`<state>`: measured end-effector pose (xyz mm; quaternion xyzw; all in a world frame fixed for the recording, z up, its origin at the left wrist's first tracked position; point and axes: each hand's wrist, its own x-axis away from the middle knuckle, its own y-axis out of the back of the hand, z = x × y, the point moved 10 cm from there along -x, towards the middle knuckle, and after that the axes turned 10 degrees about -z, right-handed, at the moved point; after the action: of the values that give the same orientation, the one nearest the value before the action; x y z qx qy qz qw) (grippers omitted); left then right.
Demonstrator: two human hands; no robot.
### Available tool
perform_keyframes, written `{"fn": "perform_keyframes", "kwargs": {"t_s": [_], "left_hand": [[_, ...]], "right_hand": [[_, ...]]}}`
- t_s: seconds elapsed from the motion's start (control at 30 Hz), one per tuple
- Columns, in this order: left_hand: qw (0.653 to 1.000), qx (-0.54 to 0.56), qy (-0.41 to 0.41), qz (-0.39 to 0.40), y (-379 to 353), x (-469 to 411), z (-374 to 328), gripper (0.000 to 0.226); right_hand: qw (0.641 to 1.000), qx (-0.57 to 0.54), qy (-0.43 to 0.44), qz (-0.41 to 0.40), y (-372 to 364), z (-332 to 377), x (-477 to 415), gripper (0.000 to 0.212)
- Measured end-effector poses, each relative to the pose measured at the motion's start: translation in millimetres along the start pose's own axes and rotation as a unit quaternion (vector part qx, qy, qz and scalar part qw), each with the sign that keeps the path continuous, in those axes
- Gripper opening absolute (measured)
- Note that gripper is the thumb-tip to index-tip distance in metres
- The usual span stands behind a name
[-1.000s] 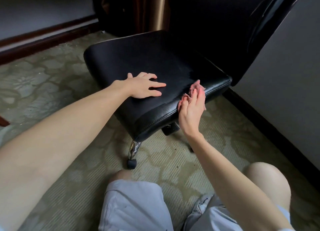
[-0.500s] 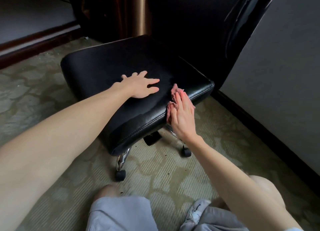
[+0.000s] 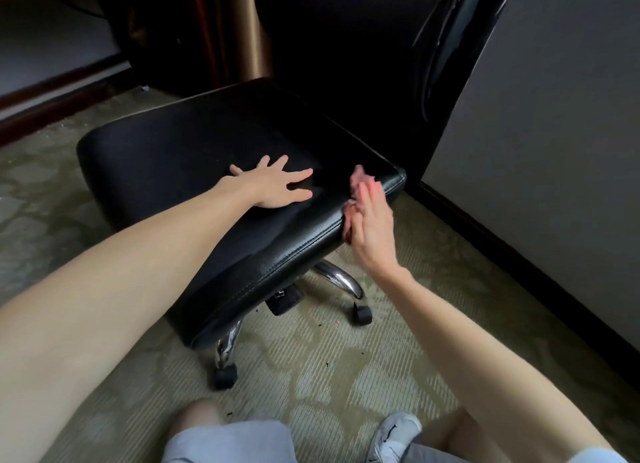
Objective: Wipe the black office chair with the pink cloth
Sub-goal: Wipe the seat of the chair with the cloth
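Note:
The black office chair (image 3: 194,157) fills the middle of the view, its leather seat low over a chrome base with castors. My left hand (image 3: 277,185) lies flat on the seat top with its fingers spread. My right hand (image 3: 370,227) presses the pink cloth (image 3: 356,182) against the seat's right side edge with straight fingers. Most of the cloth is hidden behind that hand; only crumpled bits show above and beside the fingers. The chair's glossy backrest (image 3: 446,57) rises at the top right.
A grey wall (image 3: 554,150) with a dark skirting board runs close along the chair's right side. Patterned green carpet (image 3: 346,376) covers the floor, with small crumbs. A chrome leg (image 3: 341,277) and castors stick out below the seat. My knees and a white shoe (image 3: 391,435) are at the bottom.
My right hand with the cloth has slid along the seat's side edge toward the back corner. The left hand stays flat on the seat. The camera has drawn back, showing more of the chair.

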<state>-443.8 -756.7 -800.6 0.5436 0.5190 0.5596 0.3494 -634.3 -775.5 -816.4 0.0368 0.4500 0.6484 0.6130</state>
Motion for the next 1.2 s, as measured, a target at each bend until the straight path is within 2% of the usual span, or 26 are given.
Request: {"fn": "perform_keyframes", "kwargs": {"t_s": [0.07,0.13,0.2,0.3,0.43,0.5,0.63,0.73,0.83,1.0,1.1,1.2], "left_hand": [[1.0,0.002,0.005,-0.005,0.4,-0.1,-0.5,0.06],[1.0,0.001,0.01,-0.005,0.8,-1.4,-2.2,0.06],[1.0,0.009,0.012,-0.003,-1.2,-3.0,-3.0,0.06],[1.0,0.016,0.016,-0.007,-4.5,-5.8,-4.3,0.061],[1.0,0.01,0.019,-0.008,-3.4,-9.5,-5.3,0.061],[1.0,0.01,0.018,-0.008,-2.9,-9.7,-4.2,0.061],[1.0,0.009,0.016,-0.012,-3.4,-10.2,-2.7,0.061],[1.0,0.012,0.02,-0.01,-3.1,-11.1,-2.4,0.062],[1.0,0.012,0.026,-0.008,-2.4,-12.4,-5.3,0.062],[0.999,-0.002,0.043,-0.007,-2.2,-16.9,-14.1,0.063],[0.999,-0.015,0.05,-0.01,-1.1,-20.8,-16.5,0.063],[0.999,-0.018,0.05,-0.01,-0.5,-22.1,-15.8,0.063]], "right_hand": [[0.998,-0.006,-0.059,-0.022,10.3,-35.8,-26.8,0.051],[0.994,-0.021,-0.111,-0.009,9.1,-61.5,-43.4,0.052],[0.987,-0.052,-0.15,-0.004,3.6,-68.3,-46.2,0.053],[0.972,-0.113,-0.2,-0.051,6.7,-51.2,-37.6,0.057],[0.971,-0.18,-0.145,-0.055,-8.6,10.0,3.1,0.056],[0.976,-0.17,-0.126,-0.049,-20.5,30.1,31.8,0.059],[0.98,-0.14,-0.13,-0.048,-26.1,24.9,40.9,0.066],[0.983,-0.128,-0.116,-0.061,-19.2,15.7,19.6,0.062],[0.961,-0.167,-0.204,-0.089,-8.7,-12.4,-7.8,0.057],[0.918,-0.206,-0.33,-0.079,-11.5,-43.7,-34.4,0.067],[0.934,-0.207,-0.28,-0.081,-18.6,-20.3,-18.6,0.068],[0.958,-0.174,-0.224,-0.035,-25.3,-3.5,0.1,0.067]]}}
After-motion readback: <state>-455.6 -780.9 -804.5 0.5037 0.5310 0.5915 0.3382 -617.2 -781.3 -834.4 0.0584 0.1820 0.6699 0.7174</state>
